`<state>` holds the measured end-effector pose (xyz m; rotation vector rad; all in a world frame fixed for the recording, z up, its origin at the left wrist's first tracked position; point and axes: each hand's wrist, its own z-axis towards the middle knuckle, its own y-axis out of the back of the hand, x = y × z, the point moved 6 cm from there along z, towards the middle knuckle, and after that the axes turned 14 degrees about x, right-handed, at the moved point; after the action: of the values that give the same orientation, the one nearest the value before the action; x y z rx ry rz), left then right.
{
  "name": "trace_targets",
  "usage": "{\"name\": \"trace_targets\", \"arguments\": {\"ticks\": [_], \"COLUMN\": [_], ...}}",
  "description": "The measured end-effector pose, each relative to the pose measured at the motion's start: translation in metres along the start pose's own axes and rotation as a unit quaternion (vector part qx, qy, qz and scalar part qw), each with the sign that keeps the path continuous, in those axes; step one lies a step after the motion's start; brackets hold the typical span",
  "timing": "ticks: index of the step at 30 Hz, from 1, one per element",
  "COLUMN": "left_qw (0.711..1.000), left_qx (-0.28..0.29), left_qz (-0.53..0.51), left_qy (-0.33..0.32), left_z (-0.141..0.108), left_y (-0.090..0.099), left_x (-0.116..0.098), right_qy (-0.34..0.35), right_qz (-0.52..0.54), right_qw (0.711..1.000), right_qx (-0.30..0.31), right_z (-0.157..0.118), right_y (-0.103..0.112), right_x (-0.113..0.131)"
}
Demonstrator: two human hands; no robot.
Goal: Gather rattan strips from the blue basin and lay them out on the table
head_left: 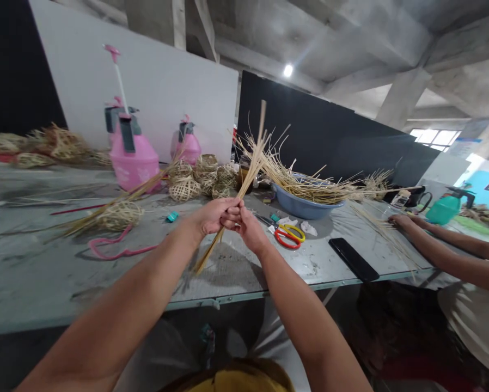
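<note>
A bundle of thin straw-coloured strips (250, 173), perhaps bamboo, stands tilted above the table, its upper end fanning toward the back. My left hand (219, 214) is closed around its lower part. Against it, my right hand (248, 227) is closed on the same bundle, the fingers of both hands meeting. Below the hands the bundle's lower end (206, 260) sticks out toward the table's front edge. Scissors with red and yellow handles (288, 237) lie just right of my right hand. Behind them sits a blue basin (305, 207) heaped with loose strips (310, 188).
Pink spray bottles (134, 158) stand at the back left, near several woven balls (185, 188). A pink heart-shaped band (105, 250) lies left. A black phone (353, 258) rests at the front edge. A co-worker's hands (403, 222) are at the right, near a green spray bottle (444, 208).
</note>
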<state>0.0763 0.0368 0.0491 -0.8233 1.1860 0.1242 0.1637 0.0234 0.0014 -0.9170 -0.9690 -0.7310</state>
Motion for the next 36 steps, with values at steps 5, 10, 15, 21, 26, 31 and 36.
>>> {"name": "trace_targets", "arguments": {"ticks": [5, 10, 15, 21, 26, 31, 36], "left_qw": [0.999, 0.994, 0.986, 0.973, 0.983, 0.994, 0.949], "left_qx": [0.037, 0.060, 0.075, 0.092, 0.076, -0.091, -0.253], "left_qz": [0.011, 0.034, 0.054, 0.108, 0.124, 0.039, -0.034], "left_qy": [0.030, 0.087, 0.140, 0.180, 0.109, -0.043, -0.186], "left_z": [-0.002, -0.005, -0.007, -0.032, -0.077, -0.143, -0.208], "left_y": [-0.007, -0.019, -0.039, -0.058, -0.035, 0.021, 0.051], "left_x": [0.005, 0.011, 0.029, 0.032, -0.025, -0.106, -0.139], "right_qy": [0.031, 0.079, 0.114, 0.180, 0.189, 0.047, -0.023], "right_qz": [-0.030, -0.031, 0.016, -0.049, -0.162, -0.264, -0.448], "right_qw": [0.999, 0.996, 0.993, 0.978, 0.968, 0.963, 0.878], "right_qx": [-0.011, -0.026, -0.030, -0.088, -0.031, 0.028, 0.168], "right_z": [0.000, -0.002, -0.011, -0.031, -0.026, -0.012, 0.004], "right_y": [0.004, 0.009, 0.017, 0.030, 0.022, 0.011, -0.047], "right_x": [0.010, 0.032, 0.068, 0.132, 0.161, 0.104, 0.020]}}
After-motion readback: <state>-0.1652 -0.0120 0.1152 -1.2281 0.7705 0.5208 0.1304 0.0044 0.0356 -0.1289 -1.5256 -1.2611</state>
